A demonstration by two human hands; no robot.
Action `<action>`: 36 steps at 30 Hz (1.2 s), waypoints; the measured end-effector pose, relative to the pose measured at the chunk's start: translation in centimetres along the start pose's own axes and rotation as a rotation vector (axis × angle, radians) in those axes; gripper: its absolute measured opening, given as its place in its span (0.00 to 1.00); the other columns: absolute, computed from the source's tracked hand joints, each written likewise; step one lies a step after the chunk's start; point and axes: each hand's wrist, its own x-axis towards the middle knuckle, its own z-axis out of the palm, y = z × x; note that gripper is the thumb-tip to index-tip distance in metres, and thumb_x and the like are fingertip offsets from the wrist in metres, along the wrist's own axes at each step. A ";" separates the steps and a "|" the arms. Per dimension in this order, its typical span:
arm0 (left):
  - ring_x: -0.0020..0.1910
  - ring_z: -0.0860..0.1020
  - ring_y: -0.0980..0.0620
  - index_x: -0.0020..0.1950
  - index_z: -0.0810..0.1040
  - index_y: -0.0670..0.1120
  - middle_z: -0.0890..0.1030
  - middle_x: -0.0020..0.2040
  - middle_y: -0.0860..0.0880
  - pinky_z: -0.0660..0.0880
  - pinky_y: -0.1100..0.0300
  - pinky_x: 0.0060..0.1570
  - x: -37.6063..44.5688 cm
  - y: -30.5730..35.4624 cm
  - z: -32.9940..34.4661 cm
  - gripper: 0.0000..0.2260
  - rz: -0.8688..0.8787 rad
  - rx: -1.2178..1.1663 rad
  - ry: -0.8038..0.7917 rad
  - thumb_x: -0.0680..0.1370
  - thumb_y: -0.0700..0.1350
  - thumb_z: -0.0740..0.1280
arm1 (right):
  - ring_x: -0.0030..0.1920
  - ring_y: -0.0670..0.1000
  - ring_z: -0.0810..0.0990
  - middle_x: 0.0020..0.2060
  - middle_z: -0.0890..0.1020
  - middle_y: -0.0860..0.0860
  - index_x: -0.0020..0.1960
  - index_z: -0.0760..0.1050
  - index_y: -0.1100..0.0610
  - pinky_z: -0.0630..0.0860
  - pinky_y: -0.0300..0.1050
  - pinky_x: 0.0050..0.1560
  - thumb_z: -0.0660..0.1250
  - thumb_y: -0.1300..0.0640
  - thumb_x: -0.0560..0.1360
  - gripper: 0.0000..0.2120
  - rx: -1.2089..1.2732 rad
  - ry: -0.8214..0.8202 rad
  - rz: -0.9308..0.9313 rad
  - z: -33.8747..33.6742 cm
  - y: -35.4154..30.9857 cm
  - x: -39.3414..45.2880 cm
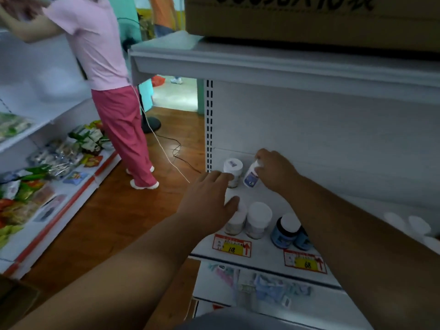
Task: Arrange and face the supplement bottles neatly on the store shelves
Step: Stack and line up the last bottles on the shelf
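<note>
Task part done: 4 bottles stand at the shelf (266, 254) front, while the right hand (273, 171) grips a tilted white bottle (252, 176) at the back and the left hand (209, 201), fingers apparently straight, touches an upright jar (232, 171) beside it.

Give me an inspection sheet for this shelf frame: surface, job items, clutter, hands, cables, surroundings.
Surface: white shelf, two price tags on its front edge.
Job's things: tilted white bottle at the back beside an upright white-capped jar; two white-lidded jars and blue bottles in front.
Clutter: nothing seen on this shelf; loose packets on the shelf below.
Hands: right hand grips the tilted white bottle; left hand hovers open by the jars.
Cables: cords trail across the wooden floor.
Surroundings: cardboard box above; person in pink at the snack shelves.
</note>
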 end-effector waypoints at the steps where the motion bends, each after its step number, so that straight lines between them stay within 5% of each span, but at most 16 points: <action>1: 0.65 0.69 0.48 0.70 0.67 0.51 0.74 0.66 0.50 0.67 0.54 0.62 0.3 -0.1 -0.2 0.25 0.022 -0.021 0.011 0.76 0.59 0.63 | 0.52 0.61 0.75 0.55 0.75 0.61 0.63 0.70 0.57 0.72 0.48 0.51 0.62 0.57 0.77 0.15 0.059 0.086 0.017 -0.8 -0.2 -1.1; 4: 0.63 0.71 0.47 0.71 0.67 0.48 0.74 0.65 0.48 0.66 0.55 0.62 1.0 0.9 -0.3 0.30 0.082 -0.117 0.042 0.74 0.64 0.62 | 0.51 0.50 0.73 0.54 0.74 0.55 0.66 0.71 0.52 0.66 0.38 0.48 0.60 0.55 0.79 0.15 0.271 0.297 0.035 -3.1 -1.2 -5.9; 10: 0.64 0.70 0.51 0.74 0.62 0.49 0.71 0.68 0.49 0.68 0.54 0.64 -0.1 6.9 1.5 0.38 0.198 -0.513 -0.094 0.72 0.72 0.57 | 0.49 0.37 0.73 0.56 0.75 0.47 0.65 0.73 0.49 0.66 0.20 0.48 0.60 0.54 0.80 0.14 0.527 0.441 0.168 -6.3 -2.1 -16.5; 15: 0.59 0.75 0.50 0.68 0.70 0.48 0.77 0.60 0.50 0.72 0.49 0.59 -0.6 13.0 3.0 0.31 0.371 -0.668 -0.265 0.73 0.67 0.59 | 0.46 0.38 0.76 0.53 0.78 0.47 0.61 0.75 0.50 0.68 0.22 0.43 0.66 0.52 0.77 0.12 0.472 0.513 0.287 -8.5 0.8 -21.6; 19: 0.62 0.74 0.49 0.70 0.69 0.47 0.76 0.64 0.50 0.70 0.49 0.61 0.3 17.6 4.8 0.31 0.402 -0.615 -0.290 0.75 0.67 0.60 | 0.45 0.43 0.78 0.52 0.80 0.47 0.61 0.76 0.50 0.71 0.28 0.44 0.67 0.51 0.76 0.14 0.409 0.562 0.341 -11.0 5.4 -23.9; 22: 0.63 0.72 0.49 0.71 0.68 0.48 0.74 0.66 0.49 0.68 0.50 0.63 1.1 21.2 6.8 0.32 0.389 -0.521 -0.229 0.74 0.66 0.60 | 0.43 0.41 0.78 0.51 0.80 0.47 0.62 0.76 0.51 0.72 0.28 0.43 0.67 0.53 0.75 0.15 0.408 0.576 0.346 -13.4 9.8 -24.7; 26: 0.61 0.72 0.50 0.70 0.68 0.50 0.74 0.64 0.50 0.69 0.51 0.61 1.6 25.9 9.5 0.30 0.364 -0.464 -0.180 0.73 0.63 0.63 | 0.54 0.48 0.78 0.57 0.79 0.49 0.62 0.75 0.52 0.74 0.36 0.53 0.68 0.56 0.74 0.17 0.410 0.566 0.324 -15.8 15.9 -24.9; 31: 0.53 0.77 0.41 0.61 0.78 0.40 0.80 0.55 0.42 0.72 0.51 0.55 1.8 28.7 11.8 0.21 0.337 -0.319 0.091 0.73 0.51 0.68 | 0.58 0.50 0.76 0.61 0.77 0.50 0.64 0.74 0.53 0.69 0.39 0.56 0.67 0.54 0.75 0.18 0.243 0.401 0.225 -16.8 20.1 -22.0; 36: 0.48 0.78 0.38 0.51 0.81 0.37 0.80 0.51 0.39 0.75 0.45 0.46 0.7 28.8 13.3 0.12 0.308 -0.099 0.156 0.72 0.44 0.68 | 0.45 0.54 0.77 0.47 0.78 0.52 0.51 0.71 0.57 0.73 0.47 0.45 0.68 0.58 0.73 0.10 0.335 0.297 -0.006 -15.9 20.6 -17.9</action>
